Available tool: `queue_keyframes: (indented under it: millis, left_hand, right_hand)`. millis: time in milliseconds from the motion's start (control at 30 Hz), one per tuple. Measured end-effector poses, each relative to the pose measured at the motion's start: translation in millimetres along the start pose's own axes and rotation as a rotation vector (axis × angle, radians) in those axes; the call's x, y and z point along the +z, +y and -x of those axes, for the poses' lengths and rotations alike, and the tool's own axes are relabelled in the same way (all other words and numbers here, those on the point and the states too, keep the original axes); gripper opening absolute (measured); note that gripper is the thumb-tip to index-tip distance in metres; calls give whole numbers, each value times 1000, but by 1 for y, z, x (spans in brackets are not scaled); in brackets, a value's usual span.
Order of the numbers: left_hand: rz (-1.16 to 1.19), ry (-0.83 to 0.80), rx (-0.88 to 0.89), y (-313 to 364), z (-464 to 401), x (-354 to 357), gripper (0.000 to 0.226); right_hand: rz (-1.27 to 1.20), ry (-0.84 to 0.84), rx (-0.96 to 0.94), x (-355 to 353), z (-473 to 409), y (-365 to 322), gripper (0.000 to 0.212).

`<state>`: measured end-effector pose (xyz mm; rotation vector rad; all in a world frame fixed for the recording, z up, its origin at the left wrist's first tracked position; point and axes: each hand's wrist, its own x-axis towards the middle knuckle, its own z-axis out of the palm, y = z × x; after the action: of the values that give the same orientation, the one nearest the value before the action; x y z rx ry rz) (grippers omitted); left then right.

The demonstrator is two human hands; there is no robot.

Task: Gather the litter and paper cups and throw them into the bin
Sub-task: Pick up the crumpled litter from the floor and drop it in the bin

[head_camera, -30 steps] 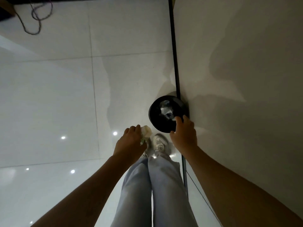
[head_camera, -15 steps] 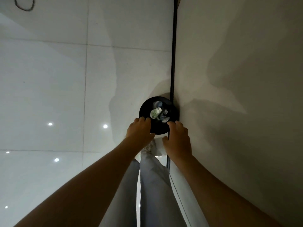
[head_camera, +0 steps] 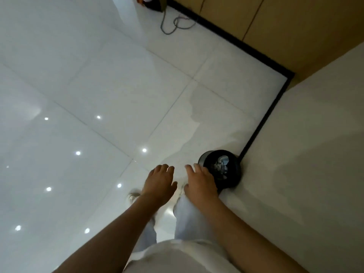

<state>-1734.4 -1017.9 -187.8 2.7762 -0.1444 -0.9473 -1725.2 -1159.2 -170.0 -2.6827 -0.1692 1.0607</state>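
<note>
A round black bin (head_camera: 230, 178) stands on the white tiled floor against the wall, with crumpled white litter (head_camera: 221, 164) lying inside it. My left hand (head_camera: 159, 183) hovers to the left of the bin, fingers relaxed and holding nothing. My right hand (head_camera: 200, 184) is just left of the bin's rim, fingers stretched out and empty; it partly covers the bin's near left edge.
A cream wall (head_camera: 307, 154) with a black skirting (head_camera: 262, 123) runs along the right. Wooden panels (head_camera: 275, 22) close the far corner. A loose cable (head_camera: 177, 24) lies on the floor at the top. My legs and a shoe (head_camera: 133, 196) are below my hands.
My left hand dropped the crumpled litter into the bin. Both hands have since come off the bin's rim and drawn back to its left, and my view has swung left.
</note>
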Motion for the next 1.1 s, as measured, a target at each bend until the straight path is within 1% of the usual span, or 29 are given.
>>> queue_keyframes:
  millis: [133,267,433,533,633,833,967,1100]
  left_hand:
    - [100,67,-138,-56,63,-8,52]
    - [194,113,-286,-130,132,-2,49]
    - [304,197,-468,-234,235,24,48]
    - [380,245,-610,-295,308,48,47]
    - [463,280,-752,-342,373,74,47]
    - [626,315,-995,-408,471,122,48]
    - [726,368,-1112,-446,514,145,48]
    - [820,397,-1203,-499,550,165,48]
  right_hand:
    - [126,-19,-145,0,12,-77,57]
    - [271,-34,-259,22,27,-165,57]
    - [414,-94,-391,86,62,-293,59]
    - [508,-142,-522,135,92,-374,59]
    - [579,-165,-659,176,121,-443,58]
    - [756,-208,-901,242,164,-554,56]
    - [868,-258,-983,280,177,-614,56]
    - [951,-312,-1050,324,182,-681,56]
